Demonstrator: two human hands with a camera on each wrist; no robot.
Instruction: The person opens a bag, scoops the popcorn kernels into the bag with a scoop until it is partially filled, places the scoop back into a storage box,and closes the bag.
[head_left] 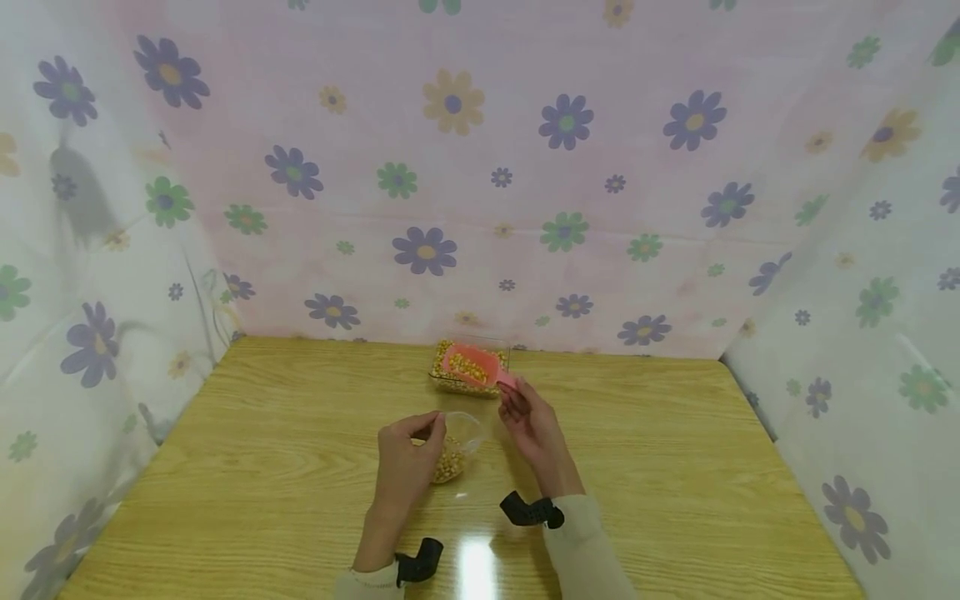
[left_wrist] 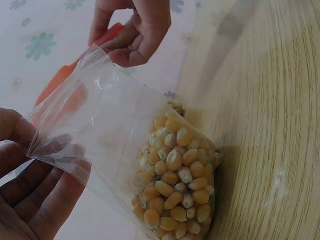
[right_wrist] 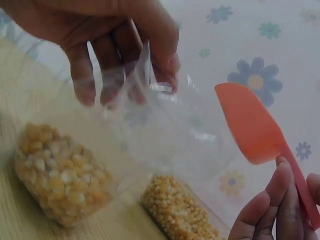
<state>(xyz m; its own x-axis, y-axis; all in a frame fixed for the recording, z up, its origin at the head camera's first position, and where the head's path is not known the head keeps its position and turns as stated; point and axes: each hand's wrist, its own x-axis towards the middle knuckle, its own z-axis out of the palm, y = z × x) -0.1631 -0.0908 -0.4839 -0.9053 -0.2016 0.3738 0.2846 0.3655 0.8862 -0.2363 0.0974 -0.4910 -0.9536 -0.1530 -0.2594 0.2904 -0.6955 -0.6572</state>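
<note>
My left hand pinches the rim of a clear plastic bag between thumb and fingers. Corn kernels fill the lower part of the bag, which stands on the table with its mouth spread. My right hand grips the handle of a pinkish-red scoop, seen side-on in the right wrist view. Kernels lie in the scoop, which is above a clear rectangular container of more kernels. From the head view, the scoop is farther back than the bag's mouth.
The wooden table spreads out on both sides of the hands. A flower-patterned cloth hangs behind the table, close to the container, and along both sides. Black wrist mounts sit on both forearms.
</note>
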